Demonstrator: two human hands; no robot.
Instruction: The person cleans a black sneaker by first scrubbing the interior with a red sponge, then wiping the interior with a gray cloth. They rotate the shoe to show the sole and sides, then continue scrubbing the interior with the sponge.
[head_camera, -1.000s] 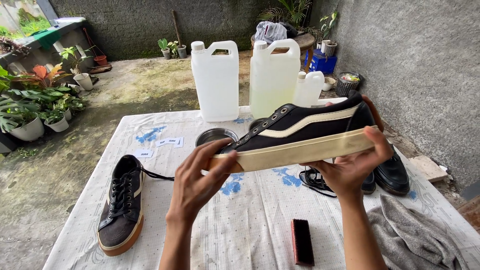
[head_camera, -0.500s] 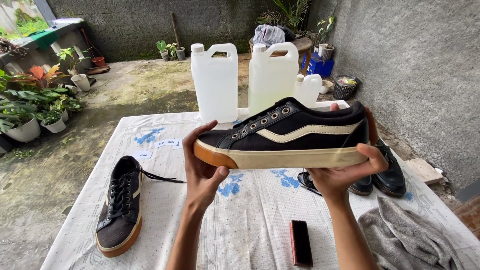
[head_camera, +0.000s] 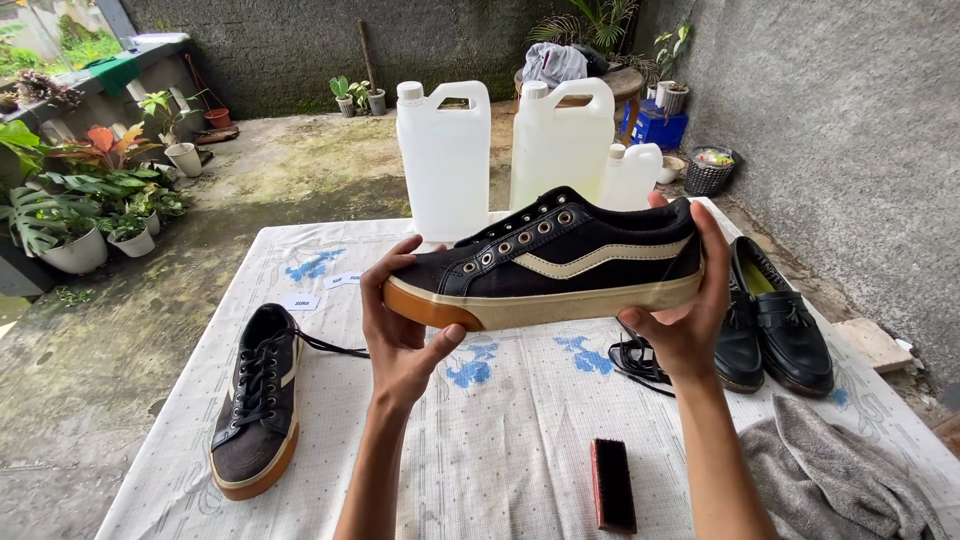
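Potted plants (head_camera: 75, 225) line the ground at far left, beside a table (head_camera: 330, 470) under a pale patterned cloth. On the cloth's left part lies a dark laced sneaker (head_camera: 255, 400), toe toward the viewer, its lace trailing right. The left hand (head_camera: 400, 325) cups the toe end of a second, unlaced black sneaker (head_camera: 550, 265) (cream side stripe, gum-coloured toe rim), thumb under the sole and fingers curled over the toe. This sneaker is held level above the middle of the table, side-on, toe to the left. Behind it stand two white jerrycans (head_camera: 445, 160) and a smaller white bottle (head_camera: 632, 175). Below, near the front edge, lies a dark red-brown brush block (head_camera: 612, 485). The right hand (head_camera: 685, 310) clasps the heel end, fingers wrapped up the back. Loose black laces (head_camera: 635, 358) lie just beneath it. Further right rest a pair of black tasselled loafers (head_camera: 775, 320) and a grey cloth (head_camera: 835, 480).
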